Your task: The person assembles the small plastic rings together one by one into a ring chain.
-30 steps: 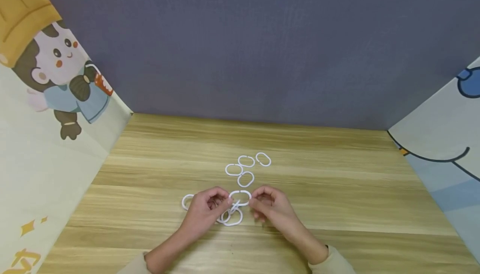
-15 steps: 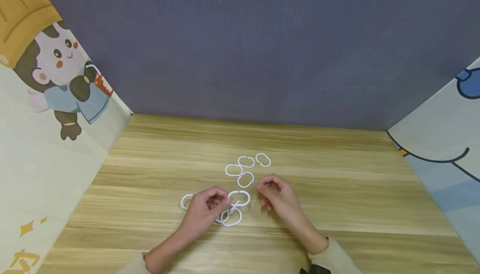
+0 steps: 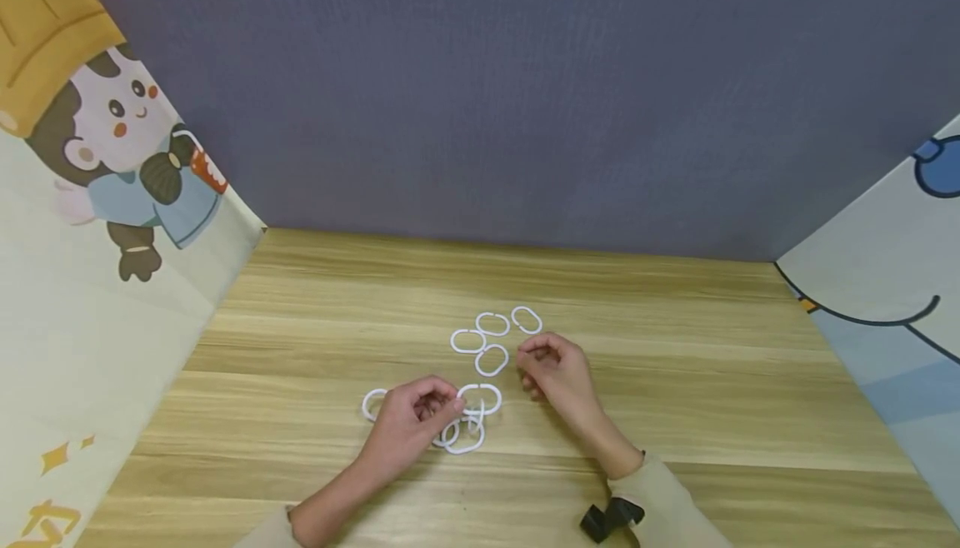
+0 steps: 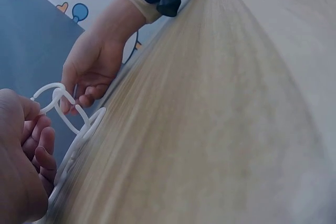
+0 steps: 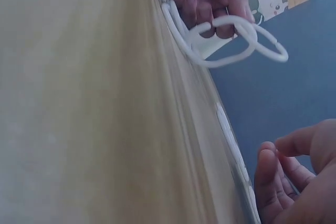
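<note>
My left hand (image 3: 408, 419) pinches a white plastic chain link (image 3: 499, 399) at its left end, between thumb and forefinger. This oval has a small gap in its side. From it hangs a second link (image 5: 210, 65), joined to more white links (image 3: 465, 451) that lie on the table under the left hand. Part of that chain is hidden by the hand; one link (image 3: 364, 405) shows on its far side. My right hand (image 3: 558, 377) holds nothing, its fingers loosely bent and thumb near the fingertips. It hovers just right of several loose white links (image 3: 477, 362).
The wood-grain table (image 3: 712, 381) runs back to a dark grey-blue panel (image 3: 480, 98). Cartoon-printed panels (image 3: 67, 306) stand at both sides. A black strap piece (image 3: 611, 517) hangs by the right sleeve.
My right hand has let go of the link and moved right and away from me, toward the loose links. The left hand stays put, while the hanging link has swung more upright.
</note>
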{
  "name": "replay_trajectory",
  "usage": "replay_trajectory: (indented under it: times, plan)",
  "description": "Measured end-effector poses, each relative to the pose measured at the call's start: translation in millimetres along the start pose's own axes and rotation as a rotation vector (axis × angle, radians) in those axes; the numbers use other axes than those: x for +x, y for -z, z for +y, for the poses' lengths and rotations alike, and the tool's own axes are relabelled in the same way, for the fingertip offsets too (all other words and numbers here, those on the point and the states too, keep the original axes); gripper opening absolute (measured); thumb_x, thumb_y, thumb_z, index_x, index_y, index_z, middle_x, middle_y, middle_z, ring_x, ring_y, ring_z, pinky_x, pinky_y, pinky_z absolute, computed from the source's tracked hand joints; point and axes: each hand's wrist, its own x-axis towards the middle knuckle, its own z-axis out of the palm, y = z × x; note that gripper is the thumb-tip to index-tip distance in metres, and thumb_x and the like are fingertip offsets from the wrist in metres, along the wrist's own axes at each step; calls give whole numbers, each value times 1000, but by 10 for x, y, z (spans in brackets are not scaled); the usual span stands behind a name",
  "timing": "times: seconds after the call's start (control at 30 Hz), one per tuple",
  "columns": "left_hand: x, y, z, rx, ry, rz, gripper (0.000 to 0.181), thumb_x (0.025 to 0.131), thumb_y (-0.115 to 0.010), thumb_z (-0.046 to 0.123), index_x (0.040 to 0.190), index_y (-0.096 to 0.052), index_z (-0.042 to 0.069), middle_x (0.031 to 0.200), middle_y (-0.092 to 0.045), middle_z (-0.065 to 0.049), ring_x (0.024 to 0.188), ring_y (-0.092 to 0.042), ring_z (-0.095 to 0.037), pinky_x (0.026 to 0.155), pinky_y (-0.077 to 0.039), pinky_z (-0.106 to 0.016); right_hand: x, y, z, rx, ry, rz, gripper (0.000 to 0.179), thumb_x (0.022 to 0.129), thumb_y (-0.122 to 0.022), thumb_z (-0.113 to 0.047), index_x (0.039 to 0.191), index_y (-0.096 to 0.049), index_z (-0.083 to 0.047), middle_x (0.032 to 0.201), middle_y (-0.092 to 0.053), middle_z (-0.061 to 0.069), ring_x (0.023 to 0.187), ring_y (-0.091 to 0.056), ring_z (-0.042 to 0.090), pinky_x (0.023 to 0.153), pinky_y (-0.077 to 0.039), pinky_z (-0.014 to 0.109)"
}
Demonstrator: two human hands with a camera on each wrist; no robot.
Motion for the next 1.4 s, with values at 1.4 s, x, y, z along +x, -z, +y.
replay_trajectory:
  times: [1.4]
  plan:
    - [3, 0, 3, 17, 15, 3, 11, 99, -84, 14, 103, -80, 5, 86, -73, -1, 71, -59, -5, 62, -51, -20, 332, -131, 54, -544, 179, 18, 15, 85, -96, -9, 90, -81, -11, 78, -72, -5, 73, -64, 7, 72, -53, 25]
